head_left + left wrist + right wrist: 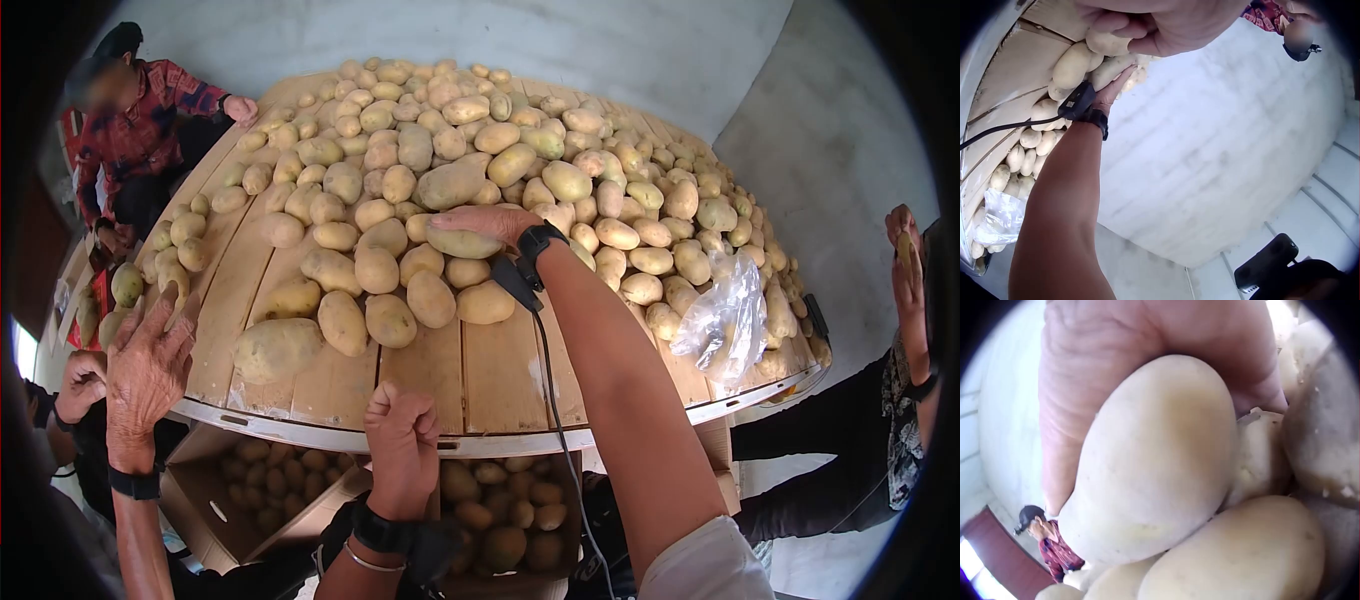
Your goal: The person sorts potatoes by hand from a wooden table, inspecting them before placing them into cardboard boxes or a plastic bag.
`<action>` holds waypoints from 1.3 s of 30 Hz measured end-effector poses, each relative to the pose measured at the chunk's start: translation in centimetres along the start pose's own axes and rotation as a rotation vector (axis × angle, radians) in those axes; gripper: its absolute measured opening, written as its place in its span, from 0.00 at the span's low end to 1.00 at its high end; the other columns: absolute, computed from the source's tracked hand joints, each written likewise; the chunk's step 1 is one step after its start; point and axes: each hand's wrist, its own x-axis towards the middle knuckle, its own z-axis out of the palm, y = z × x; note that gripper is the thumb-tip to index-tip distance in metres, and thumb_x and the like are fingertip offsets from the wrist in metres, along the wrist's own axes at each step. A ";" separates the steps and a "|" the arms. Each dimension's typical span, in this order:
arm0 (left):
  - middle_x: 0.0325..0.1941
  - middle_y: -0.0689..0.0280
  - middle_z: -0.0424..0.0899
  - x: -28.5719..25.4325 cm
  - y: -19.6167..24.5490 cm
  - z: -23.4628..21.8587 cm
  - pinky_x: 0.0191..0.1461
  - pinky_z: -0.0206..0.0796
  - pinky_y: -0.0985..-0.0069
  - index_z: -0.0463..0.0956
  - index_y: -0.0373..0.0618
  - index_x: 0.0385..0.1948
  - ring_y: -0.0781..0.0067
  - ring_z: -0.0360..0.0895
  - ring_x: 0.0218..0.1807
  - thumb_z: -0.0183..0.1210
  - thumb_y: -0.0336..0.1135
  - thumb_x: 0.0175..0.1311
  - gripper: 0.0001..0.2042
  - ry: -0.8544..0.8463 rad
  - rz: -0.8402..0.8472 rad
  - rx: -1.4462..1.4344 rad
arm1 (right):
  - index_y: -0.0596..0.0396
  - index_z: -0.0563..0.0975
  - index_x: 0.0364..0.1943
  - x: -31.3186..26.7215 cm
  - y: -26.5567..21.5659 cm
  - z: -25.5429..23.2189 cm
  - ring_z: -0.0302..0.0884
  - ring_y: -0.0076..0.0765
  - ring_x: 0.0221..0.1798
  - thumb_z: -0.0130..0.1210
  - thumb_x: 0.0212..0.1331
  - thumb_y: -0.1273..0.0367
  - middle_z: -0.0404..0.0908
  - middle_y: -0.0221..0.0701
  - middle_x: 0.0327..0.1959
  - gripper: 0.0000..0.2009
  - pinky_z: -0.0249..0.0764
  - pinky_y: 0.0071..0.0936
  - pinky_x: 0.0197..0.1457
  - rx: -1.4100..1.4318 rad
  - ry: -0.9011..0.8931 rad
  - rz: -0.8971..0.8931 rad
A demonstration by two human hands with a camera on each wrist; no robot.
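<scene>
My right hand (490,222) reaches over the heap and grips a long potato (465,243). In the right wrist view the thumb and fingers go round this pale, smooth potato (1160,450), with other potatoes (1241,556) directly beneath and beside it. My left hand (400,430) hangs at the front edge of the table, its fingers loosely curled with nothing in them. The left wrist view has the left hand (1172,22) at the top, overlapping a potato (1107,42) on the boards behind it.
Potatoes (400,180) cover much of the wooden table (220,320). A clear plastic bag (725,320) lies at the right. Cardboard boxes (190,500) of potatoes stand below. Another person's hand (150,360) reaches in from the left; other people (130,130) are around. A cable (550,400) trails from my right wrist.
</scene>
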 end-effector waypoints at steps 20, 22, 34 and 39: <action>0.64 0.55 0.55 -0.2 -2.8 2.3 0.63 0.57 0.63 0.42 0.49 0.66 0.55 0.63 0.61 0.51 0.29 0.57 0.35 -0.222 -0.249 0.173 | 0.58 0.75 0.48 -11.2 2.1 4.5 0.67 0.34 0.55 0.64 0.44 0.50 0.69 0.37 0.53 0.31 0.64 0.27 0.58 -0.008 0.215 -0.137; 0.64 0.55 0.55 -0.7 -2.9 2.3 0.63 0.56 0.62 0.45 0.48 0.65 0.56 0.63 0.61 0.51 0.29 0.57 0.34 -0.227 -0.249 0.190 | 0.58 0.75 0.48 -11.7 2.9 5.8 0.64 0.36 0.58 0.64 0.44 0.51 0.66 0.39 0.56 0.30 0.62 0.28 0.60 -0.048 0.290 -0.142; 0.49 0.57 0.72 -1.0 -4.3 2.0 0.58 0.64 0.62 0.60 0.44 0.51 0.56 0.72 0.53 0.49 0.33 0.61 0.17 -0.050 -0.220 0.069 | 0.46 0.68 0.56 -12.1 3.3 8.8 0.56 0.50 0.65 0.62 0.48 0.54 0.57 0.45 0.64 0.29 0.58 0.41 0.63 -0.491 0.453 -0.467; 0.46 0.57 0.75 -1.0 -4.0 1.1 0.53 0.68 0.63 0.61 0.46 0.47 0.58 0.75 0.48 0.47 0.36 0.63 0.13 -0.095 -0.302 0.089 | 0.54 0.68 0.54 -13.1 4.3 9.3 0.64 0.56 0.58 0.52 0.58 0.65 0.65 0.51 0.57 0.19 0.61 0.42 0.61 -0.520 0.564 -0.300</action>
